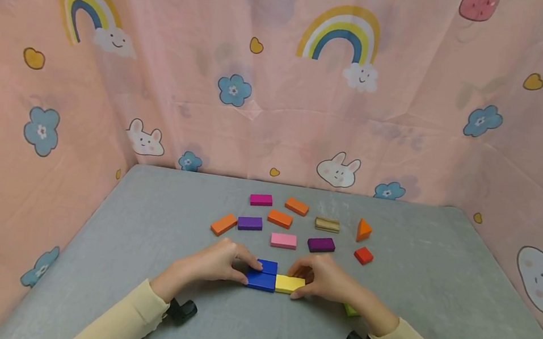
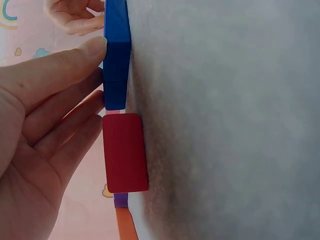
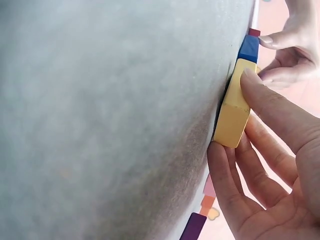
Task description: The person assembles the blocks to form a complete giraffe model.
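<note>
Two blue blocks lie against each other on the table, a front one (image 1: 261, 281) and a smaller-looking one (image 1: 268, 266) behind it. My left hand (image 1: 219, 261) grips them at their left end, thumb at the front block's near edge and fingers further back. A yellow block (image 1: 289, 285) butts against the front blue block's right end. My right hand (image 1: 326, 277) pinches that yellow block, its thumb (image 3: 257, 87) on the near face and the other fingers behind. In the left wrist view a red block (image 2: 125, 152) stands beside the left fingers; the left hand hides it in the head view.
Behind the hands lie several loose blocks: pink (image 1: 284, 241), dark purple (image 1: 321, 245), violet (image 1: 250, 223), orange (image 1: 224, 224), magenta (image 1: 261, 199), gold (image 1: 327, 224), red (image 1: 364, 255) and an orange triangle (image 1: 363, 231). A green block (image 1: 351, 310) shows partly under the right wrist.
</note>
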Motion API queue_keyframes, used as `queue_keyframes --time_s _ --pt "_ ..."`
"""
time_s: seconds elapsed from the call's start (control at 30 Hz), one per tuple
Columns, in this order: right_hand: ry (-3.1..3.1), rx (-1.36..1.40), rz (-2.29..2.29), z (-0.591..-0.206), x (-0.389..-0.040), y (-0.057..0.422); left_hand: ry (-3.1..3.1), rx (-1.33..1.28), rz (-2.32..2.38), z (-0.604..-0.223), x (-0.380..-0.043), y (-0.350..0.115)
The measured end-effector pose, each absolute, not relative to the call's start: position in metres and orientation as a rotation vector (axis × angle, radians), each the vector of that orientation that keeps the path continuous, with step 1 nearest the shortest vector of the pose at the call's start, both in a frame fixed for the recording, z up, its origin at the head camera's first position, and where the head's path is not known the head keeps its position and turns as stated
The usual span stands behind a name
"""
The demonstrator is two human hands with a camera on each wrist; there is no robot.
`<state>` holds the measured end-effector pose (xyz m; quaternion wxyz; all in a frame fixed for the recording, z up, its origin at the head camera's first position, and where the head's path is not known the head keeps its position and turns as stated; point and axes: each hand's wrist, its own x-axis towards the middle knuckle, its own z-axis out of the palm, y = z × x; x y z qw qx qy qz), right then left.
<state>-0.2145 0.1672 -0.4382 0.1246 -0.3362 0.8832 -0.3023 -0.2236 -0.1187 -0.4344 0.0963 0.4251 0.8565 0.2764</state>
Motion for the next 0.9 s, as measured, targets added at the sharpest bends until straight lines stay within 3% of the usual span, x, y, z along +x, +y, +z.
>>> queue_keyframes --time_s 0.9 --pt "2.582 -1.021 -0.845 -0.4355 -0.2142 0.1628 2.541 1.256 0.822 -0.4372 -0.2258 -0.1187"
